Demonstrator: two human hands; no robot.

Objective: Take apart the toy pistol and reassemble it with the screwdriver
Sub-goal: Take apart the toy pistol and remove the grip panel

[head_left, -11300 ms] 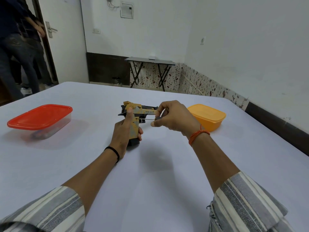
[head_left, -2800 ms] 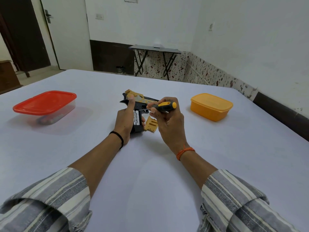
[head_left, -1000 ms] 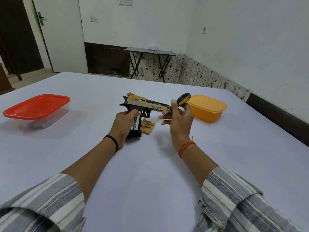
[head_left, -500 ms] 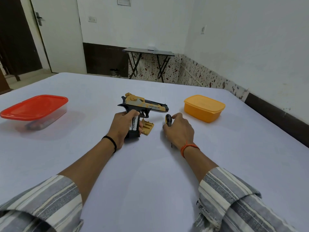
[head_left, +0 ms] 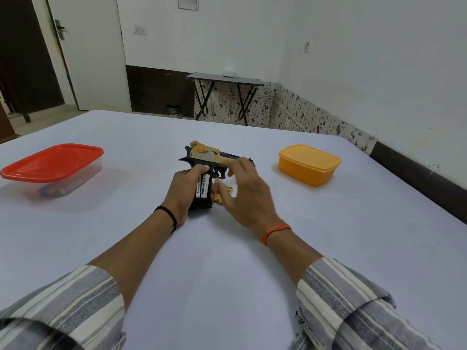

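The black and gold toy pistol point(head_left: 205, 157) stands upright on its grip near the middle of the table. My left hand point(head_left: 184, 189) grips it round the handle, where two white batteries point(head_left: 202, 188) show in the uncovered compartment. My right hand point(head_left: 249, 195) hovers just right of the handle with fingers spread and blurred, holding nothing I can see. Under its fingers lies the loose gold grip cover point(head_left: 218, 197), partly hidden. The screwdriver is out of sight.
A clear box with a red lid point(head_left: 50, 164) sits at the left, and a closed orange box point(head_left: 308, 164) at the right. The white table point(head_left: 227, 274) stretches wide in front of me. A small folding table stands by the far wall.
My right hand has put the screwdriver down on the table and moved left over the gold cover beside the pistol. My left hand still holds the handle.
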